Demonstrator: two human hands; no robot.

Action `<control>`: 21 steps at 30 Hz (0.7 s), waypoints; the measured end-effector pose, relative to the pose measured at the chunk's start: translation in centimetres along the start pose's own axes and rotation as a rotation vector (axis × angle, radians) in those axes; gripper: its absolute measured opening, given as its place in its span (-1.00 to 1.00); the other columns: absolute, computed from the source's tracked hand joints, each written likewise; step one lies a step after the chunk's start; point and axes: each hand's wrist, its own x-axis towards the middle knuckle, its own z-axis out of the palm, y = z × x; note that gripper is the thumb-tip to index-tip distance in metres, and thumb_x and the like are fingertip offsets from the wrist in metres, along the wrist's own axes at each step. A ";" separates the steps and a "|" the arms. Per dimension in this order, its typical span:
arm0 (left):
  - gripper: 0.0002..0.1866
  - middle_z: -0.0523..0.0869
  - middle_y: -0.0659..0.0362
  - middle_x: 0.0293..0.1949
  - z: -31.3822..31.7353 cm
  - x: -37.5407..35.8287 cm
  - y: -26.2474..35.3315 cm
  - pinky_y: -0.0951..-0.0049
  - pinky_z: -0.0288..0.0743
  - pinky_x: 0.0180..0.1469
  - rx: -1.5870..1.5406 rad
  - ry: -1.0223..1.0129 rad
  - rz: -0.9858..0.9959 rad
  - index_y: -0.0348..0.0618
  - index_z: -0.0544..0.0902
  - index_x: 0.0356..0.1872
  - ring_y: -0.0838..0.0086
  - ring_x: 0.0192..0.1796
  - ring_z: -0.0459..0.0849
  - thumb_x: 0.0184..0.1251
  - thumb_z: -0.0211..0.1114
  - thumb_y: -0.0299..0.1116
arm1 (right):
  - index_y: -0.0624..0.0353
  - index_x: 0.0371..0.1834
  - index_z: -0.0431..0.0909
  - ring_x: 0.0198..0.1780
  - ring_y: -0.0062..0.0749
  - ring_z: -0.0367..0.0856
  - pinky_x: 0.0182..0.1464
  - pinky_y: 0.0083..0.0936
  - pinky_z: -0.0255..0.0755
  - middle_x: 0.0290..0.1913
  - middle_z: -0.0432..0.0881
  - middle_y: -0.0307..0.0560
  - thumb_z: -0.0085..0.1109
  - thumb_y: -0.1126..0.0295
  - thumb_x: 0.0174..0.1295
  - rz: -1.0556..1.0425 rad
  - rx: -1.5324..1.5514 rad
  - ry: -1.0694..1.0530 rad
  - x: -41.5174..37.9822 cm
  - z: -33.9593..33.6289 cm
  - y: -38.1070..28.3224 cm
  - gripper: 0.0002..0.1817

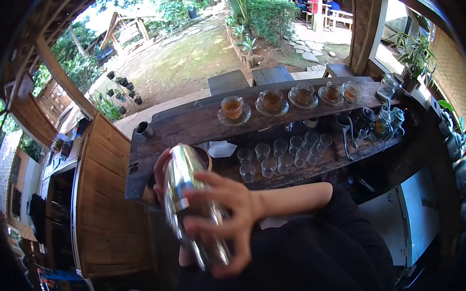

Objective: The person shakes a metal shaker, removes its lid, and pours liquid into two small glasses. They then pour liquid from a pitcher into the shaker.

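Observation:
A shiny metal shaker (pixel 184 166) is tilted in front of my chest, between both hands. My right hand (pixel 223 213) wraps its near side with the fingers spread across the metal, somewhat blurred. Behind the shaker, at its upper left, my left hand (pixel 162 172) holds the far side; most of that hand is hidden. Just beyond the shaker, a round rim (pixel 206 156) and a white cloth or paper (pixel 221 148) lie on the wooden counter (pixel 180 124).
Several filled glass cups on saucers (pixel 233 109) line the upper counter. Below them stand several empty glasses (pixel 268 167). A metal cup (pixel 144 130) is at the left end, glass jars (pixel 389 86) at the right. People (pixel 314 5) sit far off outside.

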 end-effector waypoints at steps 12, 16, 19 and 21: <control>-0.26 0.55 0.03 0.03 1.7 0.3 -2.3 0.28 0.57 0.04 0.099 0.069 0.130 -0.15 0.30 0.40 0.33 0.01 0.59 0.46 -0.04 0.25 | -0.75 0.18 0.21 0.01 0.21 0.64 0.00 0.19 0.59 0.23 0.49 0.03 0.46 0.09 -0.06 0.272 0.183 0.004 -2.4 0.7 4.7 -0.24; -0.27 0.55 0.04 0.03 0.4 9.3 0.4 0.28 0.57 0.04 0.133 0.076 0.168 -0.15 0.30 0.40 0.33 0.01 0.58 0.46 -0.04 0.24 | -0.66 0.20 0.20 0.02 0.20 0.63 -0.04 0.19 0.60 0.24 0.48 0.03 0.47 0.09 -0.06 0.168 0.062 -0.061 -1.4 -0.3 7.5 -0.23; -0.27 0.55 0.04 0.02 0.8 8.5 -1.3 0.29 0.56 0.04 0.149 0.066 0.175 -0.15 0.30 0.40 0.33 0.01 0.58 0.47 -0.05 0.23 | -0.65 0.21 0.19 0.09 0.21 0.59 0.00 0.25 0.57 0.24 0.45 -0.01 0.44 0.02 0.00 -0.183 0.091 0.163 -0.6 -1.1 7.4 -0.27; -0.27 0.55 0.04 0.02 1.3 7.4 -2.4 0.29 0.56 0.04 0.164 0.054 0.191 -0.15 0.31 0.39 0.34 0.00 0.58 0.47 -0.05 0.23 | -0.71 0.24 0.14 0.13 0.24 0.55 0.04 0.31 0.52 0.26 0.42 0.03 0.36 -0.02 0.08 -0.158 0.236 0.196 -3.1 -0.3 9.2 -0.30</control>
